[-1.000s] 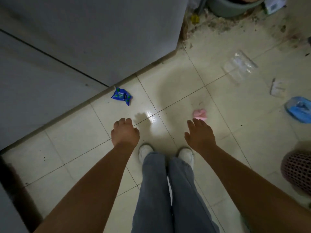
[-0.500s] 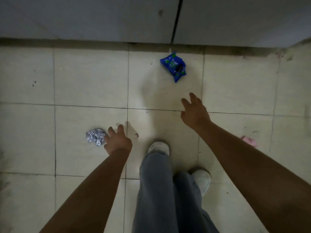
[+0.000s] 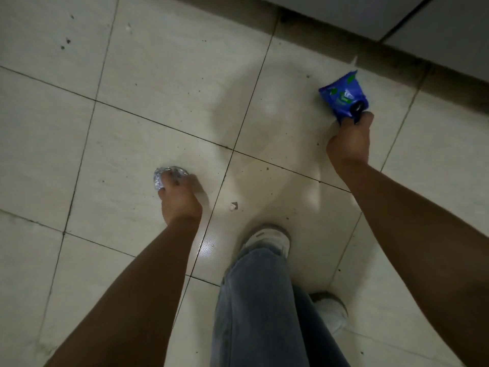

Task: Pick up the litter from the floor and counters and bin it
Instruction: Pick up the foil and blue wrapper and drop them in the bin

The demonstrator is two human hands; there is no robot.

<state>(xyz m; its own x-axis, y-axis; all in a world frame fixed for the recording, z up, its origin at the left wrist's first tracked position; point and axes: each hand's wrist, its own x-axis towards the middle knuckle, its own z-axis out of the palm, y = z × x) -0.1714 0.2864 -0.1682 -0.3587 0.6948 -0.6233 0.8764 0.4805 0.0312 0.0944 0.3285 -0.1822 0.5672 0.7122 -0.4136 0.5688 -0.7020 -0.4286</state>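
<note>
A: Both hands are down at the tiled floor. The left hand has its fingers curled over a crumpled foil ball, which sits on the tile just ahead of the knuckles. The right hand is closed on the lower corner of a blue snack wrapper, near the grey cabinet base.

B: What could go wrong?

A: The foil is the weaker hold, I'd say. The fingers lie over its top and I can't tell whether any have got underneath, so it may roll out as the hand lifts. The wrapper is pinched by one corner only; if it's slick film it could slip free, and anything loose inside could spill from the upper end.

B: How does the litter look?

A: The foil is a small, tightly scrunched, shiny silver lump. The wrapper is bright blue with green and white print, crinkled, fanning up from the grip. A tiny pale scrap lies between the left hand and the white shoe, easy to miss.

B: And the bin?

A: Not in view, so both pieces must be carried.
</note>
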